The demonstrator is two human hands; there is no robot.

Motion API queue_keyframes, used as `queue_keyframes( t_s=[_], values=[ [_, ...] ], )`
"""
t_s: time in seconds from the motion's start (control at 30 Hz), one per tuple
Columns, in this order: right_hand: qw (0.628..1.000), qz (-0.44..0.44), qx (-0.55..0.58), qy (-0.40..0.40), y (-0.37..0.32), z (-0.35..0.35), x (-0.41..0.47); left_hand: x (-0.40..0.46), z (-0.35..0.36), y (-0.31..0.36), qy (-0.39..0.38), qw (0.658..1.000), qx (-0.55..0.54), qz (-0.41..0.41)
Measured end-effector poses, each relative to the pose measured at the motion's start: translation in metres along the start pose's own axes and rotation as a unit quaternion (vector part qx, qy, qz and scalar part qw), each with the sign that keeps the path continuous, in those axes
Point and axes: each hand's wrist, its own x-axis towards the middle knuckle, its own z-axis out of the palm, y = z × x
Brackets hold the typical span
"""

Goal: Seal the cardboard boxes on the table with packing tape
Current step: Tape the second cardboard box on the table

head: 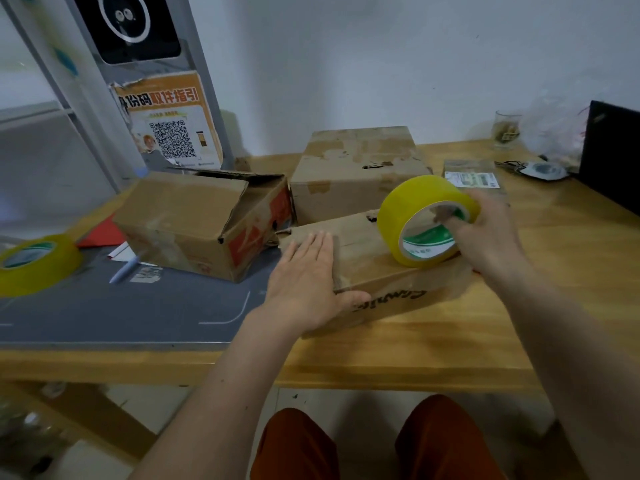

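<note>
- Far L: spare tape roll (36, 265) on the grey mat (104, 306), well apart from both hands, not in play.
- Open box (204, 223) L of centre, flaps up, not sealed yet.
- My L hand (308, 275): flat, fingers straight and together, palm pressing the L end of the near box (367, 271) top, thumb over its front edge. Holds nothing, just pins it down.
- Near box: long axis runs L–R across me, R end tilted slightly away. Seam should follow that axis, I reckon.
- Tape roll (427, 220) stands on edge on the box top, R of my L hand, gap of bare cardboard between.
- My R hand (485, 233): gripping the roll, finger hooked into the core, rest wrapped behind. Blurred, can't tell exact finger count.
- Can't see a laid strip or free end; too blurry.
- Behind: closed box (356, 174), small flat parcel (474, 174) further R.
- Next, prob: run the roll along the axis, R hand does it, L stays as anchor.
</note>
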Motion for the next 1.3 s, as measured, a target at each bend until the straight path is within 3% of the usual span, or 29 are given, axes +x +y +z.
queue_keyframes(
  t_s=[0.5,0.7,0.8,1.17,1.3],
  values=[
    [0.999,0.031,0.023,0.0,0.001,0.027,-0.019,0.019,-0.006,0.053,-0.011,1.0,0.002,0.015],
    [0.999,-0.016,-0.025,0.03,0.004,0.03,-0.023,0.019,-0.001,0.048,0.012,0.999,0.014,0.029],
    [1.0,-0.01,-0.009,-0.005,0.002,0.02,-0.014,0.019,-0.001,0.048,0.016,1.0,0.0,0.025],
    [0.994,0.041,0.051,0.093,0.026,-0.006,0.006,0.021,-0.001,0.049,-0.002,1.0,-0.012,0.008],
    [0.985,0.097,0.126,0.066,0.031,0.006,-0.005,0.03,-0.006,0.064,-0.009,1.0,-0.018,0.019]
  ],
)
